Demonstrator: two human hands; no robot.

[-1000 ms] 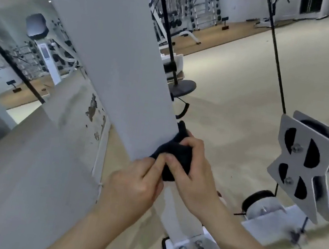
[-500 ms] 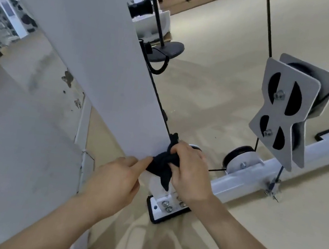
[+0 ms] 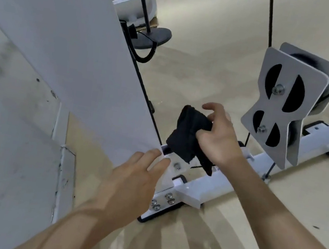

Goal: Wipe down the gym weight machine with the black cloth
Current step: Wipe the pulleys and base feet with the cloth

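Note:
The weight machine's wide white upright post [image 3: 78, 63] slants down from the upper left to its bolted white base [image 3: 171, 198] on the floor. My right hand [image 3: 218, 137] grips the crumpled black cloth [image 3: 187, 136], which hangs just right of the post's lower end and off its surface. My left hand [image 3: 135, 180] is flat with fingers apart, its fingertips on the post's bottom edge. A white pulley bracket [image 3: 285, 104] with black cut-outs stands to the right on a white base rail [image 3: 261, 161].
Black cables [image 3: 271, 18] run up from the pulleys. A floor fan's round dark base [image 3: 153, 36] with a looped cord sits behind the post. A scuffed grey wall [image 3: 5, 142] is at the left. Beige floor [image 3: 216, 35] stretches behind and to the right.
Both hands slid down the post to its foot. The right hand then lifted the cloth off the post, and the left hand let go of the cloth and spread flat.

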